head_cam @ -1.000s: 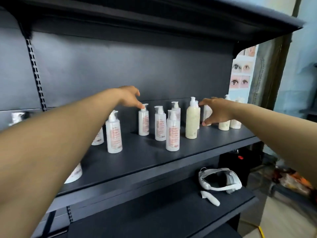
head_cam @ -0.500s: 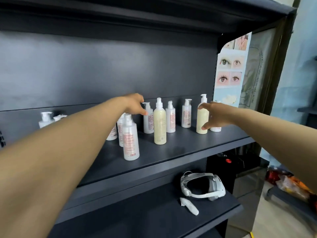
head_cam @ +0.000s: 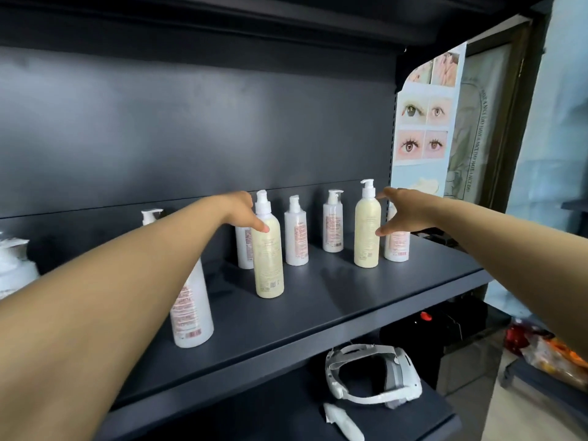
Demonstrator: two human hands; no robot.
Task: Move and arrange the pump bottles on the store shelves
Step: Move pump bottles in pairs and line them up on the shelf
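Dark shelf (head_cam: 366, 300) holds the bottles; my right hand (head_cam: 404, 214), fingers apart at 3 o'clock of 1 cream bottle (head_cam: 367, 232), reaches to regroup it; my left hand (head_cam: 243, 213) is loosely curled, holding nothing.

Two cream pump bottles (head_cam: 269, 249) (head_cam: 367, 229) and several white pump bottles (head_cam: 296, 233) upright, loosely spread on dark shelf (head_cam: 318, 300).

On the lower shelf (head_cam: 397, 421) lies a white headset (head_cam: 372, 375) with a grey strap, and just in front of it a white handheld controller (head_cam: 342, 423). To the right of the shelving stands a pale blue poster (head_cam: 423, 122) with close-up pictures of eyes. Beneath the upper shelf's right end sits a black box (head_cam: 445, 326) with a red knob. Lower right, on the floor, lies what may be orange and red packaging (head_cam: 553, 354), too blurred to identify.
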